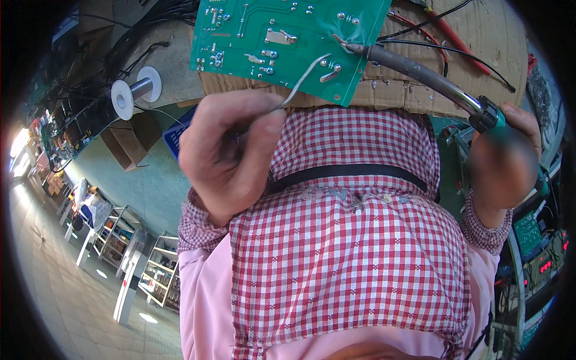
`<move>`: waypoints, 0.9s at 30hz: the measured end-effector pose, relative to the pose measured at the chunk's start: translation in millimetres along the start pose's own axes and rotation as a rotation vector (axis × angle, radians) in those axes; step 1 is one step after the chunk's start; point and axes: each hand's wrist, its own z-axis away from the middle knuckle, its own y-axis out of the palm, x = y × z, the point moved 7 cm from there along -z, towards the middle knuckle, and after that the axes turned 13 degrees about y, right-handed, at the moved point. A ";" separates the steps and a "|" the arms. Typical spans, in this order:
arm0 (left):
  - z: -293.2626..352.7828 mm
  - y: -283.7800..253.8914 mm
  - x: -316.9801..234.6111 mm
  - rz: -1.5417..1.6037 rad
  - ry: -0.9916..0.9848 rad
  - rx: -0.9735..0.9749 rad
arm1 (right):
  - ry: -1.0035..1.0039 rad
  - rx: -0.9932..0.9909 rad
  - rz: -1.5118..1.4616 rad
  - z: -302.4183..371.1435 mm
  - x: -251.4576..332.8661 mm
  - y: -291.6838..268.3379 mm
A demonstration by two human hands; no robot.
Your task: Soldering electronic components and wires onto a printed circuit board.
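A green circuit board (270, 42) lies solder side up on a sheet of brown cardboard (480, 36) in front of me. My left hand (231, 153) pinches a thin strand of solder wire (303, 78) whose end reaches a joint on the board. My right hand (504, 162) grips a soldering iron (420, 75) by its green handle; the metal barrel slants up and left, and the tip touches the board near its right edge. My red and white checked shirt fills the lower middle of the view.
A white spool of solder wire (137, 91) lies to the left of the board. Red and black wires (444, 33) trail over the cardboard at the right. Black cables are bunched at the upper left. Electronic units with red displays (540, 264) stand at the right.
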 end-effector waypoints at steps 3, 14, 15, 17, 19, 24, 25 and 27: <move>11.0 -25.4 -4.9 -0.021 -0.027 -0.136 | 0.007 -0.020 -0.002 0.1 0.3 -0.3; 48.3 -124.7 1.2 -0.390 -0.145 -0.639 | 0.042 0.056 0.046 -11.0 3.4 -5.4; 49.5 -130.6 1.5 -0.437 -0.129 -0.679 | 0.029 0.055 0.077 -10.7 3.8 -6.5; 49.0 -138.9 3.7 -0.502 -0.139 -0.682 | 0.048 0.019 0.103 -9.5 -0.1 -12.3; 51.1 -150.3 8.3 -0.566 -0.196 -0.721 | 0.035 0.031 0.137 -7.5 -2.1 -16.2; 44.7 -169.9 19.8 -0.685 -0.216 -0.619 | 0.023 0.039 0.092 -8.1 -11.0 -30.5; 44.1 -173.8 22.8 -0.669 -0.233 -0.606 | 0.016 0.029 0.095 -8.8 -12.4 -32.1; 41.7 -176.9 27.1 -0.769 -0.266 -0.537 | 0.012 0.018 0.103 -8.8 -13.4 -33.1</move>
